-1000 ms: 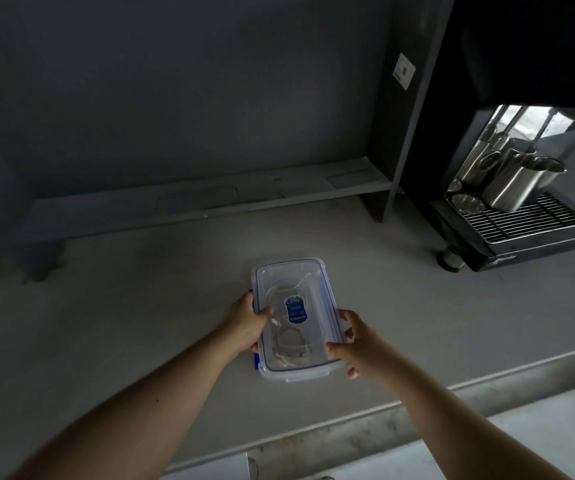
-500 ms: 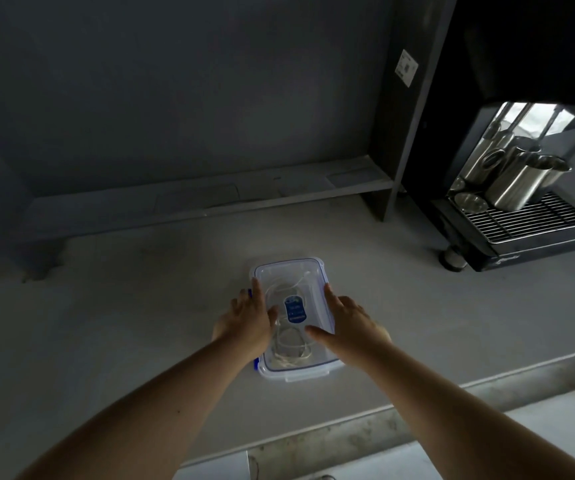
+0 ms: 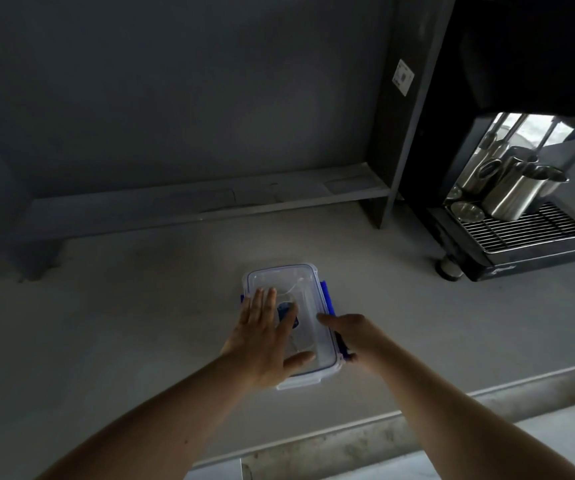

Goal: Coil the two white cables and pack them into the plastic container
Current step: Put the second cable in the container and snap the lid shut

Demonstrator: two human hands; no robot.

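**Desk:** Where is the container?

**Operator:** I see the container (image 3: 307,380) lying flat on the grey counter (image 3: 123,323). Its clear lid (image 3: 308,306) is on top and one short end points toward me.

**Desk:** And the cables?

**Operator:** Inside it. Through the lid I make out a thin white cable (image 3: 293,284) curving near the container's far end. There is a blue label (image 3: 288,315) at its middle. I cannot tell two cables apart from here.

**Desk:** Hands?

**Operator:** The left hand (image 3: 263,341) lies palm down on the left half of the lid. Its fingers are straight and slightly spread, and the thumb reaches across the near end. The right hand (image 3: 353,336) is at the container's right long side. One digit lies on the lid's rim and the rest curl down over the edge round the blue latch (image 3: 326,296) along that side. I cannot tell whether that latch is snapped down. A sliver of the left latch (image 3: 241,299) shows on the container's other side, beside the left fingertips.

**Desk:** Anything else?

**Operator:** Well to the right of the container, and farther back, stands a black coffee machine (image 3: 521,64). It has steel jugs (image 3: 511,199) on its drip grate (image 3: 535,230). Beyond the container a low grey shelf (image 3: 192,202) runs along the wall.
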